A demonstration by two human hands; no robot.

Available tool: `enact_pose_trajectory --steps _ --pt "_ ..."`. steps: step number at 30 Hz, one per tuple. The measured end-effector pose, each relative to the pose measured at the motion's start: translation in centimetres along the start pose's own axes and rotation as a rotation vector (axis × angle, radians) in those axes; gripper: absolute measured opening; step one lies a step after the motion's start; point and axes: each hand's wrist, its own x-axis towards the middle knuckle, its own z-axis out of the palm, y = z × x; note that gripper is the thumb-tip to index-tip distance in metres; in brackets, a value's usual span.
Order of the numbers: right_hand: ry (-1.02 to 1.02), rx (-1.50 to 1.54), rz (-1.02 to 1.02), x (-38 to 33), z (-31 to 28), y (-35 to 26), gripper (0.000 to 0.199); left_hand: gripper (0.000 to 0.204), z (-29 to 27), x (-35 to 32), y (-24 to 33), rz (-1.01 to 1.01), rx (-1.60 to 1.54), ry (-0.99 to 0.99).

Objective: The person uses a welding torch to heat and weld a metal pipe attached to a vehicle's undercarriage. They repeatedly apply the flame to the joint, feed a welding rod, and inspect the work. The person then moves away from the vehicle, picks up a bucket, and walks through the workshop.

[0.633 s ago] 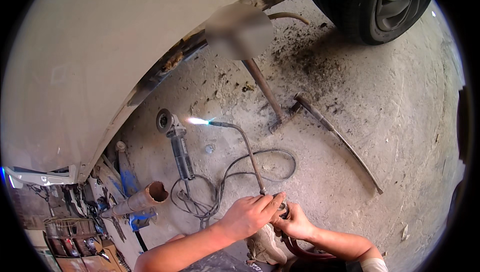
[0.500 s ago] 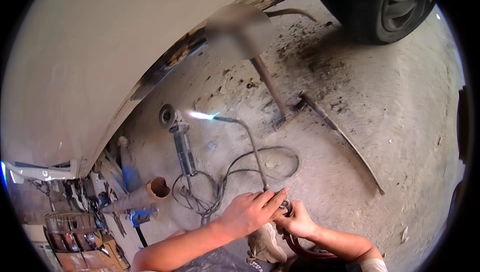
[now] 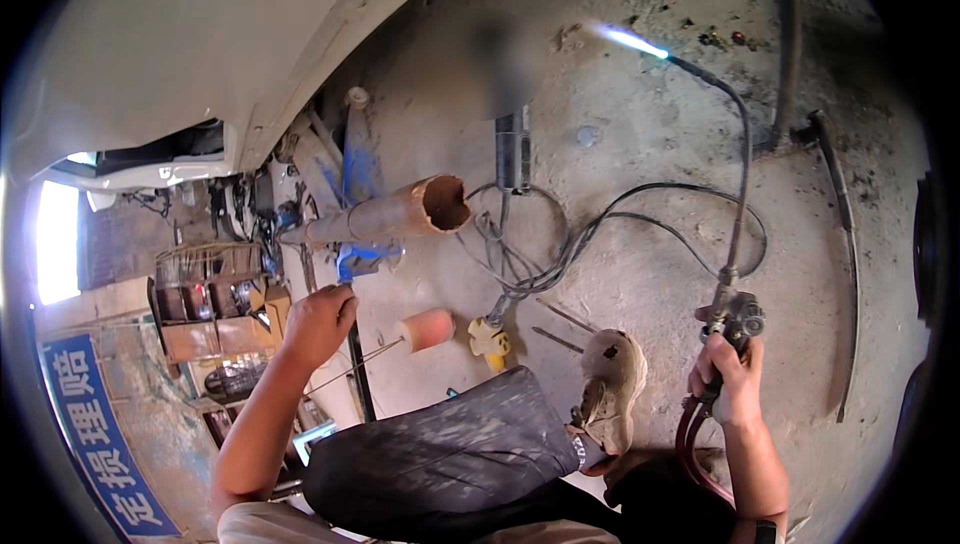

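In my right hand [image 3: 730,374] is the handle of a lit gas torch [image 3: 743,199], the fingers wrapped round it below the valve knobs. Its long bent pipe points up and to the left, with a blue-white flame [image 3: 635,42] burning at the tip above the floor. A red hose [image 3: 688,444] runs down from the handle. My left hand [image 3: 322,324] is raised at the left with its fingers curled in, close to a blue metal piece [image 3: 365,261] and a black bar [image 3: 358,364]. Whether anything is inside those fingers is hidden.
A rusty open-ended pipe [image 3: 390,217] lies left of centre. An angle grinder [image 3: 512,154], partly blurred, and its looped cable [image 3: 640,186] rest on the floor near a yellow socket [image 3: 488,344] and a pinkish cylinder [image 3: 427,329]. The pale vehicle body [image 3: 200,44] overhangs the upper left.
My left hand has come off the torch's valve area and swung left. My right hand has moved right with the burning torch, and the view has turned leftward.
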Motion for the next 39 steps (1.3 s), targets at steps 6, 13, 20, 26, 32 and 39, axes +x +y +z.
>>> enact_pose_trajectory --steps 6,13,20,26,32,39 --pt "0.013 -0.005 -0.025 1.0 0.0 -0.3 0.035 0.029 7.3 -3.8 -8.8 -0.262 0.108 -0.590" --pt "0.037 -0.023 -0.039 1.8 -0.6 -1.0 0.038 0.041 11.6 -4.0 -10.1 -0.257 0.095 -0.874" --pt "0.011 -0.011 -0.038 1.8 -0.8 -1.0 0.037 0.026 12.6 -6.9 -12.6 -0.503 -0.203 -0.797" --pt "0.009 0.010 -0.051 1.6 -1.1 -1.2 0.035 0.029 2.8 -7.9 -12.1 -0.408 -0.007 -0.937" --pt "0.010 0.026 -0.035 1.5 -0.9 -1.3 0.034 0.024 -2.8 -8.2 -13.1 -0.373 0.078 -1.057" --pt "0.014 0.026 -0.070 1.3 -1.4 -1.6 0.033 0.022 -9.5 -8.7 -12.6 -0.600 0.004 -1.068"
